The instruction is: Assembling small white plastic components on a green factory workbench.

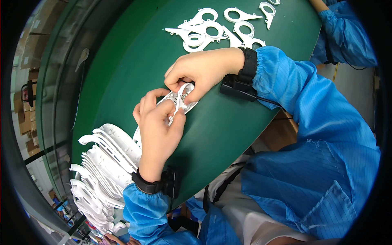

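Observation:
Both of my hands are closed round a white plastic shell (pixel 190 107) with a patch of small holes, held over the green table. A white ring-shaped part with a tapering tail (pixel 178 99) lies in the shell. My left hand (pixel 158 118) grips the shell's near end, its fingers along the side and the thumb near the tail. From above, my right hand (pixel 200 73) pinches the ring end, thumb inside the shell and fingers curled at the far edge. My fingers partly cover both pieces, so I cannot tell whether the ring part is seated.
A thick row of stacked white curved shells (pixel 104 163) lies at the left on the green table (pixel 220 118). Several loose white ring-shaped parts (pixel 212 29) lie at the far side. Another person's blue sleeve (pixel 347 32) shows at the far right. A dark rail (pixel 61 102) runs along the left.

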